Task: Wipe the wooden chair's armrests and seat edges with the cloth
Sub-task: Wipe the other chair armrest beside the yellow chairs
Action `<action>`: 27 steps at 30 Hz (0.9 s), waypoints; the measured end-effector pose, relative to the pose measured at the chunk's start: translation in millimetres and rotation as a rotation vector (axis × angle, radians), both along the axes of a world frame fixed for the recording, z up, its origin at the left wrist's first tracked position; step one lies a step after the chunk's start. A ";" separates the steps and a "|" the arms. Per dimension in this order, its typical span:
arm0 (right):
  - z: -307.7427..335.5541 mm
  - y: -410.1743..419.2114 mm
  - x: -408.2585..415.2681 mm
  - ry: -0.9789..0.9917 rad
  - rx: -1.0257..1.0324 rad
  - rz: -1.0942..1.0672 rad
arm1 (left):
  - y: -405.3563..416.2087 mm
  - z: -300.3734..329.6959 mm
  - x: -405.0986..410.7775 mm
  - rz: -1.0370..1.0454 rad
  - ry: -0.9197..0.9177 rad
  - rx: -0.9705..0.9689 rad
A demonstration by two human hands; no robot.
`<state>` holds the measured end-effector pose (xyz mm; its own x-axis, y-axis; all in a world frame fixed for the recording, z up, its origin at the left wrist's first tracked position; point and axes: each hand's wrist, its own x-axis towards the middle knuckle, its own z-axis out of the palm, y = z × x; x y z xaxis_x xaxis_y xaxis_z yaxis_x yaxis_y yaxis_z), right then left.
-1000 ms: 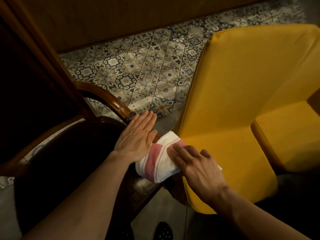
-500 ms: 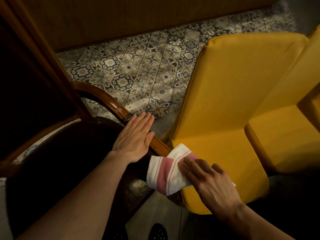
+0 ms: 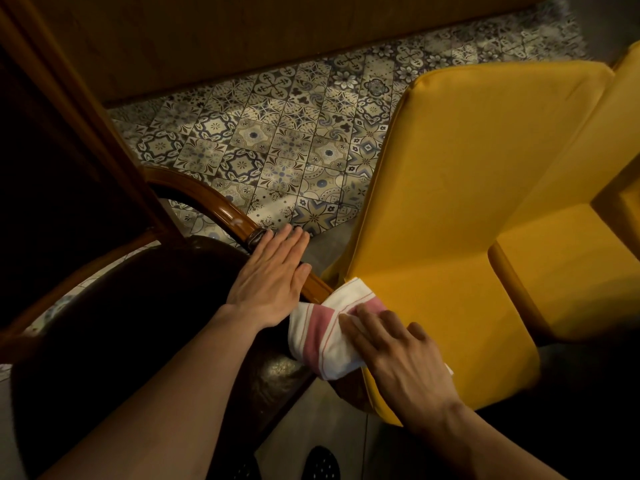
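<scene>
A dark wooden chair with a curved glossy armrest (image 3: 221, 206) and a dark seat (image 3: 131, 327) fills the lower left. My left hand (image 3: 273, 278) lies flat, fingers together, on the seat's right edge against the armrest. A white cloth with a pink stripe (image 3: 322, 337) is draped over the armrest's front end. My right hand (image 3: 398, 355) presses on the cloth from the right, fingers spread over it.
A yellow padded chair (image 3: 467, 202) stands close on the right, nearly touching the armrest. Patterned floor tiles (image 3: 284, 140) lie beyond, bounded by a brown wall panel (image 3: 242, 36). A dark wooden frame (image 3: 69, 126) rises at the left. A shoe tip (image 3: 320, 462) shows below.
The cloth and my right hand slid down the armrest toward its front end, then held there. My left hand stayed flat in place.
</scene>
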<state>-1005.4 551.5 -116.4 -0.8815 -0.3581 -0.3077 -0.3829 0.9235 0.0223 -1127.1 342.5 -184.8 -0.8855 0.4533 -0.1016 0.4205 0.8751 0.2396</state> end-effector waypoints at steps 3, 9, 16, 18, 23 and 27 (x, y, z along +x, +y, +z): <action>-2.0 -12.4 -8.0 -0.016 0.019 0.001 | 0.5 0.2 -0.1 0.002 -0.002 0.006; -4.0 -24.7 -21.2 -0.036 -0.030 -0.038 | 0.9 1.2 -0.7 0.007 -0.008 0.025; -10.3 -38.3 -40.8 0.000 -0.071 -0.022 | 1.0 1.4 -2.1 0.000 -0.010 0.029; -10.9 -36.6 -40.7 -0.011 -0.073 -0.018 | 0.5 1.2 -1.9 0.001 -0.011 0.030; -8.5 -35.6 -47.3 -0.030 -0.100 -0.017 | -1.2 2.0 -2.9 -0.013 -0.023 0.025; -5.3 -30.5 -51.3 -0.060 -0.112 0.011 | -1.6 0.7 -4.0 -0.008 -0.044 0.034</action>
